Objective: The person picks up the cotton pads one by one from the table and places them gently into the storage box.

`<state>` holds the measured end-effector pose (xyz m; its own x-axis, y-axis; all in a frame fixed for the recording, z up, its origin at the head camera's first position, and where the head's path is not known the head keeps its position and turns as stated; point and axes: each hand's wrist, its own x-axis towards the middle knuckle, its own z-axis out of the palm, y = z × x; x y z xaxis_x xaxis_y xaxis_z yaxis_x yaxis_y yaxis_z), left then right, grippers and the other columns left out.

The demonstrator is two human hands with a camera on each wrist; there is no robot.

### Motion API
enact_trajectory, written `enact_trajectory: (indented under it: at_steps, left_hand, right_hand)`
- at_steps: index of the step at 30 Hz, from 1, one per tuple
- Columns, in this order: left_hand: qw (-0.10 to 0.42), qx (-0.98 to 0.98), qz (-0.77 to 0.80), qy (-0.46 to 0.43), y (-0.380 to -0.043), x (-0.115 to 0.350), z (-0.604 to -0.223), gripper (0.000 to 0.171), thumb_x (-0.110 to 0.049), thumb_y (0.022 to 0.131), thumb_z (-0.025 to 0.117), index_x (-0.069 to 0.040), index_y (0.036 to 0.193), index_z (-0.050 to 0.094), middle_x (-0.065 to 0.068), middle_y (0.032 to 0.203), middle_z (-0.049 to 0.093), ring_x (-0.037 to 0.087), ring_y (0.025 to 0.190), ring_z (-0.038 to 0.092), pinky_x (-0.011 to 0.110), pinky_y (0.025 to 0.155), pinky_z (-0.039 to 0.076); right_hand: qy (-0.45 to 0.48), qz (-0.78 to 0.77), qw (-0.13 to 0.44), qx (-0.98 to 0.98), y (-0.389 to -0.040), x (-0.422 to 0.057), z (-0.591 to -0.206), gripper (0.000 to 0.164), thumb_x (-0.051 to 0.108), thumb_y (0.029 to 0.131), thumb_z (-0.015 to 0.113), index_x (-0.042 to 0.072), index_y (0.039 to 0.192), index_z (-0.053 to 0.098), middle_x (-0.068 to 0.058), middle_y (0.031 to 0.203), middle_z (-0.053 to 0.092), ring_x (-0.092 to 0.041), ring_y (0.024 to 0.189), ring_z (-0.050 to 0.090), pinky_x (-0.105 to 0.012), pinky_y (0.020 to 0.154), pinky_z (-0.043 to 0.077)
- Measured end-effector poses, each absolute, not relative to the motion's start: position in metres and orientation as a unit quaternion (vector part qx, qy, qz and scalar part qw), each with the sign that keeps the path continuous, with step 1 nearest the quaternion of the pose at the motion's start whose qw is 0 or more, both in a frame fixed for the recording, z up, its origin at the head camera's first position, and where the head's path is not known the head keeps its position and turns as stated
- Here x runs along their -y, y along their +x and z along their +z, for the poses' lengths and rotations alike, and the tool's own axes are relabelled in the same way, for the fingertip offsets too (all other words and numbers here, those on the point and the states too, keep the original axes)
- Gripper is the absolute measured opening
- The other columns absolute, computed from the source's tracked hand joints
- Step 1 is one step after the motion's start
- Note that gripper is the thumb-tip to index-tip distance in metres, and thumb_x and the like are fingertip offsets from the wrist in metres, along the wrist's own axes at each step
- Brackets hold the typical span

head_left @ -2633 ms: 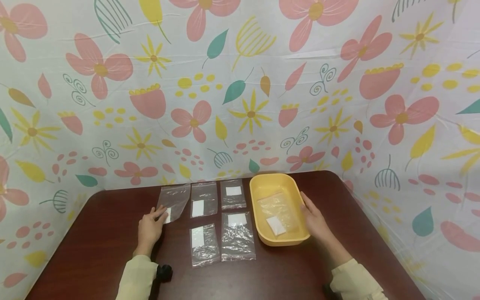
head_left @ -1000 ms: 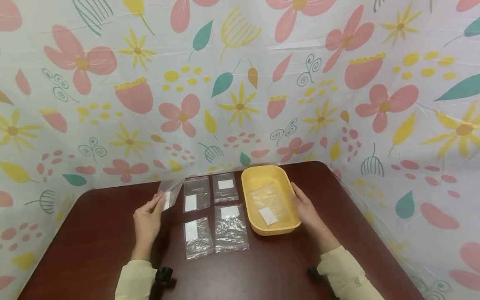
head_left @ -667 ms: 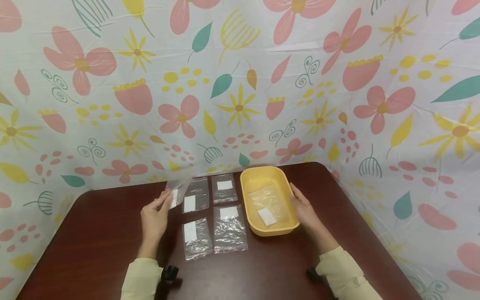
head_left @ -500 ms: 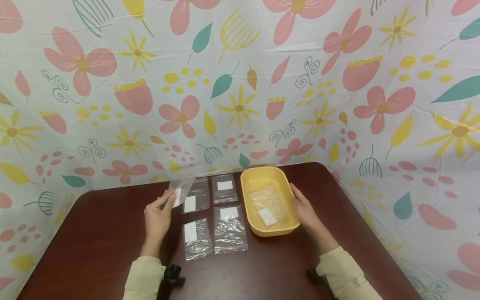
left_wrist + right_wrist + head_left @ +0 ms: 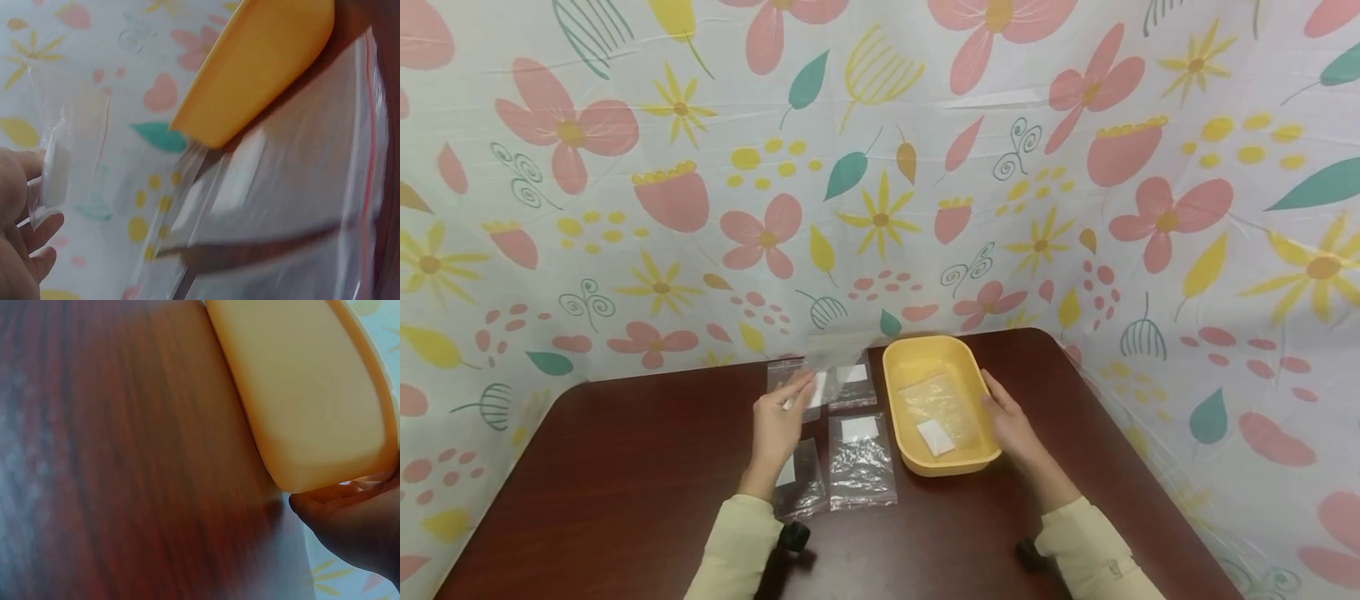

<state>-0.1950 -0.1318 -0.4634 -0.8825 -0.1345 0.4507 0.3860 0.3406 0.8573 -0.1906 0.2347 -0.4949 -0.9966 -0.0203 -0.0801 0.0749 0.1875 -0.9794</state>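
My left hand (image 5: 778,425) pinches a clear zip-lock bag (image 5: 842,350) with a white slip inside, above the bags on the table. In the left wrist view, this bag (image 5: 78,131) hangs from the fingers and its white slip (image 5: 57,175) shows beside them. My right hand (image 5: 1018,429) holds the right side of a yellow plastic tray (image 5: 897,433). In the right wrist view, the thumb (image 5: 312,509) lies against the tray's outer wall; the other fingers are mostly hidden. Inside the tray lies another zip-lock bag (image 5: 936,400) with a white slip.
Several clear zip-lock bags with white slips lie in rows left of the tray, among them a larger front bag (image 5: 862,475) and a front-left bag (image 5: 805,487). The left hand partly covers the back-left ones. A floral cloth (image 5: 880,167) hangs behind the dark wooden table (image 5: 625,483).
The left hand has lifted the leftmost bag off the table and carried it right, over the back-row bags. The right hand has stayed at the tray. The head view has shifted slightly.
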Motion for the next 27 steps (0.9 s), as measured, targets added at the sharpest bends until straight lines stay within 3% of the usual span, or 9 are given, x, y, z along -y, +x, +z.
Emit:
enact_trajectory:
  at_steps: [8,14,19,27]
  left_hand:
    - [0.176,0.791,-0.573,-0.122,-0.196,0.083,-0.468,0.025,-0.02,0.095,0.07,-0.008,0.117,0.074,0.007,0.128,0.066,0.029,0.129,0.056,0.045,0.119,0.029]
    - [0.169,0.779,-0.585,-0.148,-0.198,0.05,-0.47,0.026,-0.018,0.094,0.071,-0.004,0.116,0.075,0.01,0.124,0.068,0.028,0.126,0.059,0.043,0.12,0.029]
    - [0.149,0.787,-0.575,-0.166,-0.196,0.029,-0.472,0.027,-0.019,0.096,0.07,-0.004,0.118,0.074,0.01,0.128,0.067,0.025,0.127,0.058,0.039,0.123,0.021]
    - [0.139,0.782,-0.581,-0.178,-0.196,0.019,-0.478,0.026,-0.017,0.096,0.07,-0.003,0.118,0.074,0.013,0.127,0.066,0.031,0.126,0.058,0.043,0.124,0.015]
  right_hand:
    - [0.018,-0.635,0.041,-0.771,-0.189,-0.235,-0.495,0.053,0.025,0.112,0.034,0.022,0.163,0.019,-0.012,0.166,0.019,-0.034,0.143,0.032,-0.05,0.114,0.034]
    - [0.014,-0.634,0.039,-0.772,-0.191,-0.234,-0.496,0.053,0.023,0.112,0.033,0.023,0.163,0.019,-0.012,0.166,0.019,-0.034,0.142,0.034,-0.05,0.113,0.035]
    - [0.015,-0.634,0.049,-0.771,-0.187,-0.233,-0.486,0.054,0.021,0.112,0.032,0.02,0.163,0.016,-0.012,0.167,0.014,-0.035,0.145,0.028,-0.05,0.115,0.031]
    - [0.01,-0.627,0.039,-0.778,-0.189,-0.234,-0.493,0.054,0.025,0.112,0.033,0.023,0.163,0.017,-0.009,0.167,0.015,-0.03,0.146,0.025,-0.049,0.118,0.027]
